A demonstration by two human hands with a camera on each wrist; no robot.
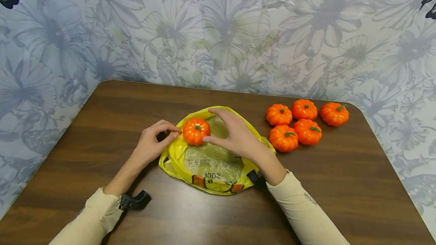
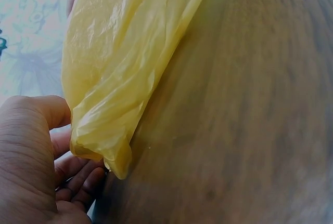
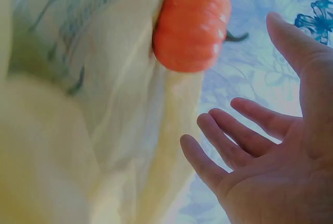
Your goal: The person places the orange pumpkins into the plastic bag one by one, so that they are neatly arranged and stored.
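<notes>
A yellow plastic bag [image 1: 218, 188] with printed letters lies spread on the table, its rim facing up. One small orange toy pumpkin [image 1: 196, 131] with a green stem sits on the left part of the bag. At the bag's left edge, my left hand [image 1: 153, 141] pinches the yellow plastic [image 2: 112, 94] between thumb and fingers. Over the bag, to the right of the pumpkin, my right hand [image 1: 235, 133] has its fingers spread. In the right wrist view that hand [image 3: 270, 156] holds nothing and a gap separates it from the pumpkin [image 3: 191, 26].
Several more orange pumpkins [image 1: 308, 131] stand grouped on the brown wooden table [image 1: 340, 184], to the right of the bag. Behind the table's far edge rises a wall [image 1: 238, 48] with a flower pattern. Black wrist straps [image 1: 135, 200] are on both arms.
</notes>
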